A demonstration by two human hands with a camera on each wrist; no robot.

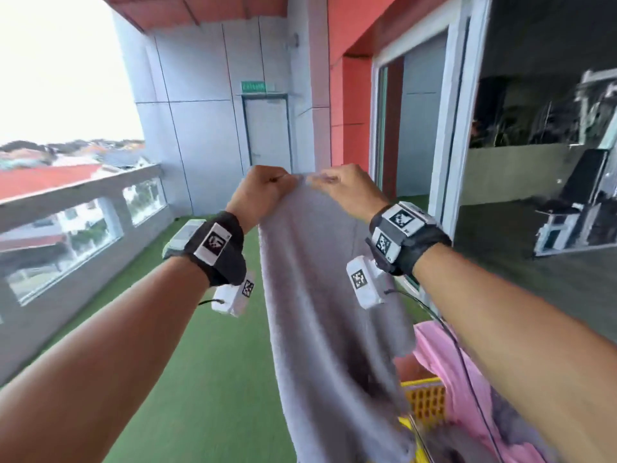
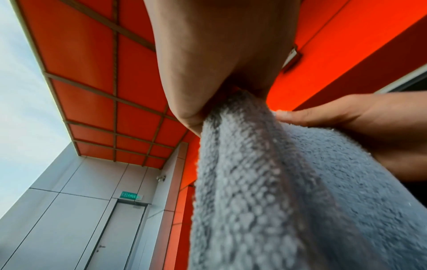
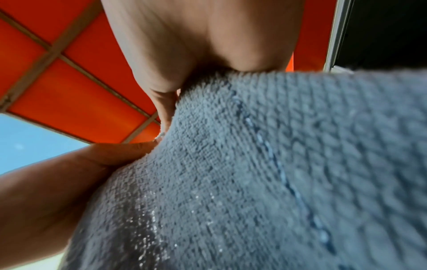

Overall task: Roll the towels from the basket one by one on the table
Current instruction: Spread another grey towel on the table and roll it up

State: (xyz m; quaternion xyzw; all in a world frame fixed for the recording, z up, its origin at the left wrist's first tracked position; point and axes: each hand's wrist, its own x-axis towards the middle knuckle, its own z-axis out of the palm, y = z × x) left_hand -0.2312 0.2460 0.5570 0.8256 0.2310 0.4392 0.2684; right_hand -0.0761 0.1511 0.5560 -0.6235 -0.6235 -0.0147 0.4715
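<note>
Yellow basket (image 1: 425, 401) at 5 o'clock, pink towel (image 1: 444, 359) draped on it. Grey towel (image 1: 320, 295) hangs mid-air, top edge at 12. Left hand (image 1: 263, 192) and right hand (image 1: 344, 188) both pinch it, nearly touching. Step: unfurling. Next likely: spread the hands apart, lay it on the table (not in view).

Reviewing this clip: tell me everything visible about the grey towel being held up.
The grey terry towel is looped, fluffy cloth with a stitched line running along it in the right wrist view. It hangs lengthwise in the air, unrolled and gathered narrow at the top. The left hand and right hand pinch its upper edge close together. Its lower part drops past the yellow plastic basket; its bottom end is out of frame.
</note>
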